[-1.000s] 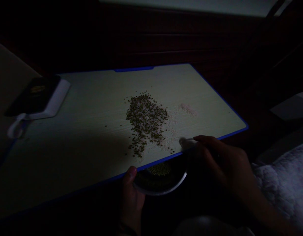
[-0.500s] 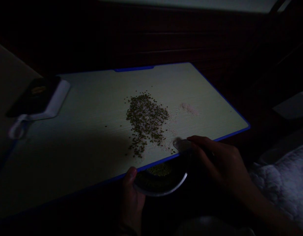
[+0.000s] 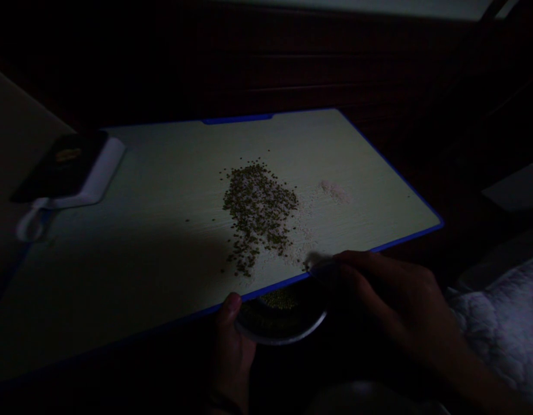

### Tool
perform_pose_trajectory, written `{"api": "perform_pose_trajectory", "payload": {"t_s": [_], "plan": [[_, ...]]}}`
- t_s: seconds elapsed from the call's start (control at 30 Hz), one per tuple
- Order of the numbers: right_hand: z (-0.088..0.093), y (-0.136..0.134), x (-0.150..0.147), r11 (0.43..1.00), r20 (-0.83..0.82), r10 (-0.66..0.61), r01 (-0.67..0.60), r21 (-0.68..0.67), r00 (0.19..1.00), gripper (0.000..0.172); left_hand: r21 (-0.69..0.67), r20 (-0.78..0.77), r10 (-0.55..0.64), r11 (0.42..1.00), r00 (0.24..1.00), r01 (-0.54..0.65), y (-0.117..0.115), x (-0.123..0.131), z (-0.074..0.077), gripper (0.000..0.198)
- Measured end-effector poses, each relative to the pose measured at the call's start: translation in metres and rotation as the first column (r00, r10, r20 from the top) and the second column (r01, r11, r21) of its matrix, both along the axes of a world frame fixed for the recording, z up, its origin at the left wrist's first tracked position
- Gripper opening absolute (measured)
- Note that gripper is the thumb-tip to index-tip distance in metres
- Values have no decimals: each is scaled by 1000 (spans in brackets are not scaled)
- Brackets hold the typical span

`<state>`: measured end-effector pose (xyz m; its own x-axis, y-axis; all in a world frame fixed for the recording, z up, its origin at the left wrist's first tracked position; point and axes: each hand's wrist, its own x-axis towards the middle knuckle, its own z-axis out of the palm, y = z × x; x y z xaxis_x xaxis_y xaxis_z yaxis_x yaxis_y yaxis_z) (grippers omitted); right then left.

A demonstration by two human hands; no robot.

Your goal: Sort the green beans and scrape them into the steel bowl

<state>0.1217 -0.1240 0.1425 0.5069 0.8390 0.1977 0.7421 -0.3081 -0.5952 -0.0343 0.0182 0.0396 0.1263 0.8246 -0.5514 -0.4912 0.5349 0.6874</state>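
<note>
A heap of small green beans mixed with pale grains [image 3: 260, 210] lies on a light board with a blue rim [image 3: 404, 237]. My left hand [image 3: 231, 340] grips a dark metal-rimmed bowl [image 3: 280, 320] just under the board's near edge; some green beans sit inside it. My right hand [image 3: 389, 294] is closed on a small pale tool [image 3: 318, 262], maybe a spoon, whose tip rests at the board's near edge above the bowl.
A small patch of pinkish-white grains [image 3: 333, 190] lies right of the heap. A dark device on a white base with a cord [image 3: 71, 170] sits at the board's left end. A pale quilted cloth [image 3: 503, 323] lies at the right. The surroundings are very dark.
My right hand drew the pale tool leftward along the board and then back toward the near edge above the bowl. The left hand and bowl stayed put.
</note>
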Motion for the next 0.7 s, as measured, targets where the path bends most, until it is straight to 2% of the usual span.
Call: {"api": "perform_pose_trajectory", "payload": {"t_s": [0.1,0.37,0.53,0.7], "plan": [[0,1,-2,1000,5,0,0,7,1000,22,-14,15,2,1000,1000,-2,0,-1,0,53],[-3,8,17,993,70,-117,115,31,991,21,-7,-12,-3,1000,1000,3,0,0,-3,53],[-3,11,15,999,30,4,-4,32,1000,25,27,4,-15,1000,1000,15,0,-2,-5,49],[-1,11,13,998,-22,55,-54,34,998,24,-32,5,-20,999,1000,20,-1,-2,-2,50]]}}
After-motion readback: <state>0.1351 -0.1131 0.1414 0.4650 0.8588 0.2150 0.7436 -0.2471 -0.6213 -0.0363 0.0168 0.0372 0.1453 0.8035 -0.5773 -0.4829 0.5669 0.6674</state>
